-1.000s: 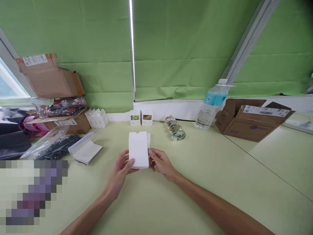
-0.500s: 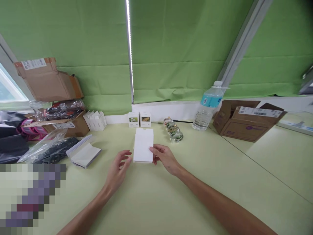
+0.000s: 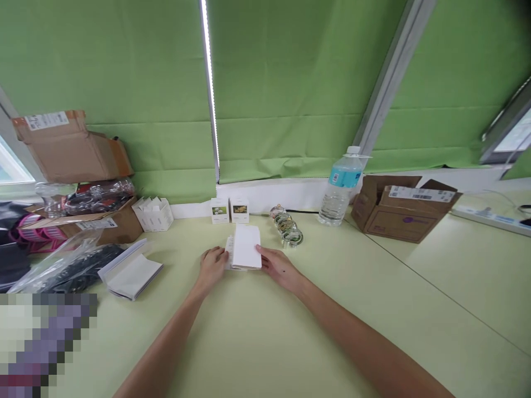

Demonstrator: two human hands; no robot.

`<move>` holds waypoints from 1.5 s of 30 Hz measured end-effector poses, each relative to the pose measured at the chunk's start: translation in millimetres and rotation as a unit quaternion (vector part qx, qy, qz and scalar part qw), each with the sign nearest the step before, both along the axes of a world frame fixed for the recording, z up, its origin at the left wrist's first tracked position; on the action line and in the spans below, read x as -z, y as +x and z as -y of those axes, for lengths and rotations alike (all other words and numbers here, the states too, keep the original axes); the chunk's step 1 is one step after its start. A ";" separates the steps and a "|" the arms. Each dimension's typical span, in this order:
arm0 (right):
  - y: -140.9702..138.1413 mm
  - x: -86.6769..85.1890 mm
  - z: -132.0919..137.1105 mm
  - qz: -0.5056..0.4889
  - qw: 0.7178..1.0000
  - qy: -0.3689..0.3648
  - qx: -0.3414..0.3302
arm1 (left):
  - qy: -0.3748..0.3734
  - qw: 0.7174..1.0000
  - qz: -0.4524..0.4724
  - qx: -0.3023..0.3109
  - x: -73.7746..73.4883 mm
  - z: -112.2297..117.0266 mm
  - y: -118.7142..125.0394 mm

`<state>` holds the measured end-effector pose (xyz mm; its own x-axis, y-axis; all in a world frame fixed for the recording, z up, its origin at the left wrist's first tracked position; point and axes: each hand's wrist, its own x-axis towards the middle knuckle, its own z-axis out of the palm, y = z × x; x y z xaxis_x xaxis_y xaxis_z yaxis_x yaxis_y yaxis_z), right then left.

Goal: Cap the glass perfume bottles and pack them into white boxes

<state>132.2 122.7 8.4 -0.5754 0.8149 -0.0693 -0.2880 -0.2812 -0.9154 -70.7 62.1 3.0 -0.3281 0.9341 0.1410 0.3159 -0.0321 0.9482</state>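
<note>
A small white cardboard box (image 3: 248,247), looking thin and partly flattened, is held between my hands just over the table. My right hand (image 3: 280,269) pinches its right edge, thumb on the front face. At the left edge, my left hand (image 3: 212,269) has its fingertips closed on a side panel that carries small print. Two little white boxes with pictures (image 3: 239,210) stand behind it by the wall. Farther right lies a row of round metallic-looking items (image 3: 286,224). A stack of flat white cardboard pieces (image 3: 131,276) rests to the left.
White open boxes (image 3: 153,214) stand at the back left beside stacked brown cartons (image 3: 68,146). Black items in a plastic bag (image 3: 87,268) lie in front. A water bottle (image 3: 340,190) and an open brown carton (image 3: 404,213) stand at the back right of the green table (image 3: 257,337).
My left hand has closed in from beside the box onto its left edge. The box has turned, baring a printed side panel. The view has shifted slightly right.
</note>
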 end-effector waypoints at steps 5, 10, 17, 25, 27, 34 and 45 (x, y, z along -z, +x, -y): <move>-4.4 -4.2 1.6 -0.014 0.999 0.023 -0.020 | -0.012 0.995 0.092 0.040 -4.7 6.0 -2.2; 4.3 -13.0 -4.9 0.001 0.995 0.088 0.054 | 0.010 0.980 0.152 0.126 -15.8 15.3 -6.9; 16.5 -43.8 -15.7 -0.051 0.985 0.108 0.125 | 0.055 0.986 0.100 0.119 -21.1 17.0 -0.5; 8.7 -68.1 -0.8 -0.057 0.977 0.185 0.087 | 0.113 0.987 -0.032 0.105 -26.1 28.0 10.7; 5.8 -68.6 2.7 -0.043 0.974 0.208 0.074 | 0.113 0.984 -0.055 0.130 -27.7 31.7 12.0; 4.8 -67.0 7.5 0.033 0.954 0.294 0.054 | 0.136 0.974 -0.082 0.165 -32.3 34.1 11.5; 16.7 -71.0 -1.9 0.148 0.906 0.395 0.044 | 0.130 0.978 -0.043 0.159 -28.7 32.4 8.5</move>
